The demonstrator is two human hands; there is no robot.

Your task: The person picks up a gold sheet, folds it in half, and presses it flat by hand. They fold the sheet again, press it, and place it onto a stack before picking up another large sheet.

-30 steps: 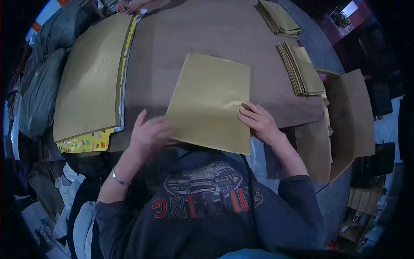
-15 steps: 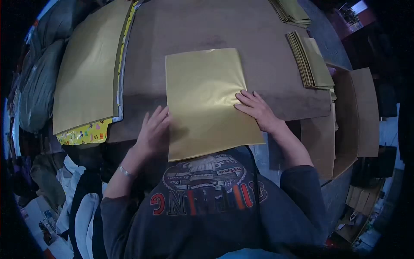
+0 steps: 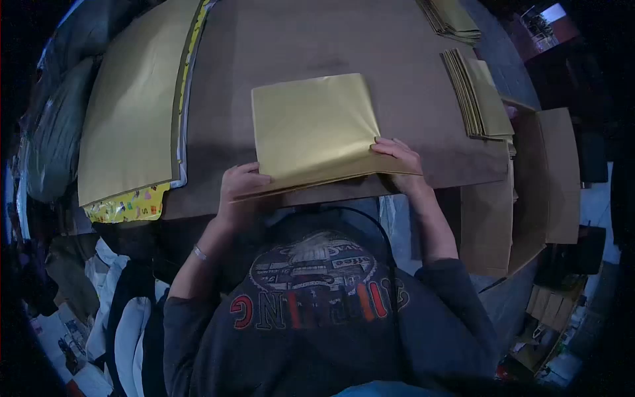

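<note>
Gold paper (image 3: 314, 122) lies in front of me on the brown tabletop, its near part bent up along a long edge. My left hand (image 3: 243, 188) grips the left end of that near edge, thumb on top and fingers partly hidden beneath. At the opposite end, my right hand (image 3: 402, 162) is closed on the paper's right side, with the thumb and fingertips at the fold. Creases fan out over the gold surface from the right hand.
To the left lies a large stack of gold sheets (image 3: 135, 99) on yellow patterned wrapping (image 3: 129, 204). Folded gold bundles (image 3: 486, 96) rest at the table's right edge, with another bundle (image 3: 453, 20) farther back. An open cardboard box (image 3: 486, 228) stands beside the table on the right.
Both hands have closed on the paper's near part and raised it, so it now bends up and looks shorter. The left hand has gone from beside the sheet to holding its edge.
</note>
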